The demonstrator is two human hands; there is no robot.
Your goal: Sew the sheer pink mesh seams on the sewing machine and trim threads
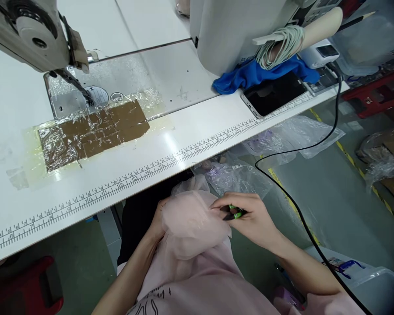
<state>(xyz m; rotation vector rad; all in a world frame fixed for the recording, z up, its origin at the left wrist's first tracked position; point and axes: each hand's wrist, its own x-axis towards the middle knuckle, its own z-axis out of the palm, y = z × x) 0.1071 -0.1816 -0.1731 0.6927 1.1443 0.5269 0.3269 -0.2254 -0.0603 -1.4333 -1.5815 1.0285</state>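
Observation:
A bunch of sheer pale pink fabric point(192, 221) is gathered above my lap, below the table's front edge. My left hand point(160, 218) grips its left side, and the fingers are mostly hidden behind the folds. At the right side of the fabric, my right hand point(251, 216) is closed round small thread snips point(231, 214) with black and green parts. The thumb and index finger of that hand touch the cloth, close to the dark blades.
A sewing machine point(230, 35) stands on the white table point(170, 140), with brown tape point(101, 131) beside its needle area. A phone point(276, 94), blue cloth point(243, 78) and coiled cord point(279, 46) lie rightward. A black cable point(292, 199) hangs past my right arm.

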